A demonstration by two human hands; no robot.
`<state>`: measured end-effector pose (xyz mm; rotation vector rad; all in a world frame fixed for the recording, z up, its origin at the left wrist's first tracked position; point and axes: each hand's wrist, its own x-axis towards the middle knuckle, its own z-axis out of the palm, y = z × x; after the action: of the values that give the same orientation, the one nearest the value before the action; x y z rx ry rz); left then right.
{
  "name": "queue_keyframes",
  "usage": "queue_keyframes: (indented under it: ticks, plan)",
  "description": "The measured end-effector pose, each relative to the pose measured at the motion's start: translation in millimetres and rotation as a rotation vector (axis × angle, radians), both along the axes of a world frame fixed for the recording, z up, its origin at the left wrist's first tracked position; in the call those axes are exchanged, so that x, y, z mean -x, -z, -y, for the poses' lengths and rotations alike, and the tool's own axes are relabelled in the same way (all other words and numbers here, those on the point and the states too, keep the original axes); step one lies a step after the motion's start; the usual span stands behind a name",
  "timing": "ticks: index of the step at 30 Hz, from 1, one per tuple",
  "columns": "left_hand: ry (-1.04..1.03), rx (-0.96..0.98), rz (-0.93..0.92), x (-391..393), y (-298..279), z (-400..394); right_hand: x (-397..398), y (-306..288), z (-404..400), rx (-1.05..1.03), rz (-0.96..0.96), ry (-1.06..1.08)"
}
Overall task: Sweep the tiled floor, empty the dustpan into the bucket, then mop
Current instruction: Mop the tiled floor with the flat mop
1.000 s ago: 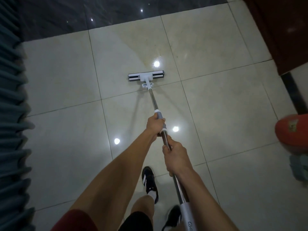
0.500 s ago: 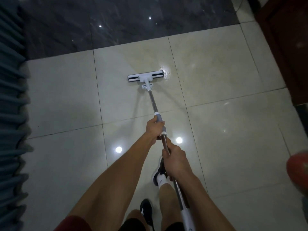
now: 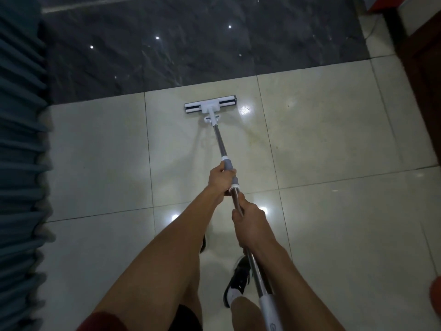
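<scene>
Down the left edge hangs a pleated teal curtain (image 3: 19, 163). The left hand (image 3: 220, 179) wraps its fingers round the grey collar of the long metal-handled flat mop (image 3: 220, 144), and the right hand (image 3: 249, 220) grips the pole just behind it. Since a second ago the white mop head (image 3: 210, 105) has travelled forward and now lies close to the dark marble strip (image 3: 202, 48), flat on the glossy cream tiled floor (image 3: 334, 223). The mark on the white lower handle is too blurred to read.
</scene>
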<state>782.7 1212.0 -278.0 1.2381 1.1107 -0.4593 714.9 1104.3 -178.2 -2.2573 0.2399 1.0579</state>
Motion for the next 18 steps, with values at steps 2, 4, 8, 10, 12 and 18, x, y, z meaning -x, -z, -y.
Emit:
queue_keyframes:
  ticks: [2, 4, 8, 10, 12, 18]
  plan:
    - [-0.005, 0.006, -0.002, -30.0, -0.9, -21.3, -29.8, -0.4, -21.4, 0.008, -0.001, -0.006]
    - [-0.001, 0.009, 0.004, -61.0, 0.2, -44.8, -60.8, -0.9, -44.9, -0.012, 0.006, -0.007]
    - [-0.001, 0.014, 0.015, -125.9, 5.9, -97.7, -125.0, 1.5, -99.5, -0.006, 0.029, -0.028]
    - [-0.006, 0.017, 0.006, -153.3, 6.5, -120.3, -148.0, 4.6, -120.2, -0.001, 0.017, -0.003]
    - [0.031, 0.024, -0.009, -169.2, 7.0, -131.9, -161.2, 6.5, -128.0, 0.022, 0.008, -0.002]
    - [0.042, 0.059, -0.02, -166.3, 13.3, -131.5, -159.7, -1.2, -127.6, 0.048, 0.022, 0.007]
